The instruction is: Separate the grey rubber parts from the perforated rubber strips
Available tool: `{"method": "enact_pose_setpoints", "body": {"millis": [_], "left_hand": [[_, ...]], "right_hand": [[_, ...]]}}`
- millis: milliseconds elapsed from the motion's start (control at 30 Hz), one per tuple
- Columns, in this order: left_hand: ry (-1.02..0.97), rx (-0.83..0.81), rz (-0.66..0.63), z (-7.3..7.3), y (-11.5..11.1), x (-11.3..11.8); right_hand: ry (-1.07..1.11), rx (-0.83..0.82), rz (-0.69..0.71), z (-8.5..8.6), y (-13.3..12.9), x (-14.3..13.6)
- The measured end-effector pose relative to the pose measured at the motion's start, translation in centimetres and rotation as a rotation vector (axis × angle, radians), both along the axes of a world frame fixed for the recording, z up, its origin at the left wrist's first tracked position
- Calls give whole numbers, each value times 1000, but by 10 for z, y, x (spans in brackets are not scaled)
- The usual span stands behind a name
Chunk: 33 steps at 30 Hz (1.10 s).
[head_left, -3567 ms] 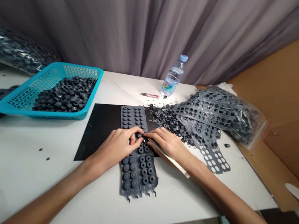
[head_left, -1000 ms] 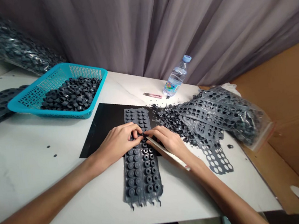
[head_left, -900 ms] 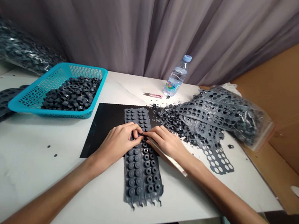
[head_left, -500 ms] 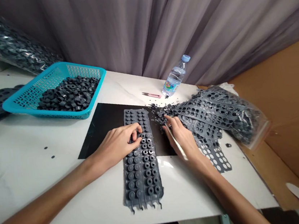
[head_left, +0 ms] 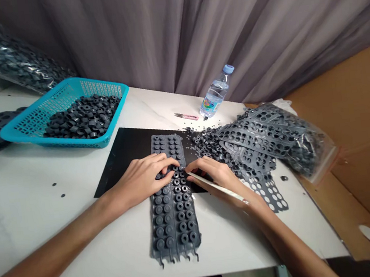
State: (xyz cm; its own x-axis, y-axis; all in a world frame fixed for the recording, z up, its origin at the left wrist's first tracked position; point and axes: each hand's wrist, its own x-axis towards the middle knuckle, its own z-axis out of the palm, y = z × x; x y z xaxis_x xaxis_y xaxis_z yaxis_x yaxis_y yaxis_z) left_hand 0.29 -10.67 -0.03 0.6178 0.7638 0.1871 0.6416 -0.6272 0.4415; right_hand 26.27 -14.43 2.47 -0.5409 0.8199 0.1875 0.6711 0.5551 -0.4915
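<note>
The left hand [head_left: 144, 179] lies flat on the grey rubber strip [head_left: 172, 198], fingers spread and lightly curled over its upper rows, pressing it down rather than gripping anything. The strip runs from the middle of the table [head_left: 29, 220] down toward its near edge, its far end resting on a black mat [head_left: 129, 150]. The right hand [head_left: 214, 175] sits just beside the strip's right edge, closed around a thin pale stick [head_left: 221, 189] whose tip points at the studs [head_left: 177, 189] near the left fingertips; thumb and forefinger are pinched together at that tip, and whether a small piece is caught between them cannot be made out.

As a judgement, the step in hand is working the ring-shaped studs out of the strip row by row, the stick doing the prising. The next move would call for the tip to be set squarely against one stud while the left hand keeps the strip from lifting (the rubber looks limp enough to buckle).

To the right lies a heap of loose small rings [head_left: 207, 142] and a pile of emptied, holed strips [head_left: 257, 152], partly inside a clear bag [head_left: 308, 150] near the table's right edge. A blue basket [head_left: 22, 131] of larger rings stands at the far left, a water bottle [head_left: 215, 94] and a small pink cutter [head_left: 187, 116] at the far edge. The studs under the left palm are hidden, and both forearms are cut off by the lower border of the view
</note>
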Motion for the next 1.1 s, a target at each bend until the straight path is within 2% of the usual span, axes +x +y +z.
{"method": "enact_pose_setpoints", "body": {"millis": [100, 233, 467, 567, 700, 767, 833, 967, 1100], "left_hand": [[-6, -6, -1, 0, 0, 0], [-21, -14, 5, 0, 1, 0], [-45, -62, 34, 2, 1, 2], [-55, -82, 42, 2, 1, 2], [-73, -96, 32, 0, 1, 0], [-80, -101, 29, -1, 1, -1], [-75, -103, 31, -2, 2, -1], [-18, -83, 17, 0, 4, 1], [7, -118, 23, 2, 7, 2]], "right_hand": [[-29, 37, -8, -1, -1, -2], [-93, 112, -24, -12, 1, -2], [-308, 362, -6, -33, 4, -8], [-265, 350, -122, -34, 1, -14], [-207, 287, -411, -34, 2, -11], [-194, 256, -469, -33, 4, -4], [-133, 205, -429, -31, 6, 2], [69, 76, -242, -26, 8, 3], [130, 41, -130, -24, 8, -2]]}}
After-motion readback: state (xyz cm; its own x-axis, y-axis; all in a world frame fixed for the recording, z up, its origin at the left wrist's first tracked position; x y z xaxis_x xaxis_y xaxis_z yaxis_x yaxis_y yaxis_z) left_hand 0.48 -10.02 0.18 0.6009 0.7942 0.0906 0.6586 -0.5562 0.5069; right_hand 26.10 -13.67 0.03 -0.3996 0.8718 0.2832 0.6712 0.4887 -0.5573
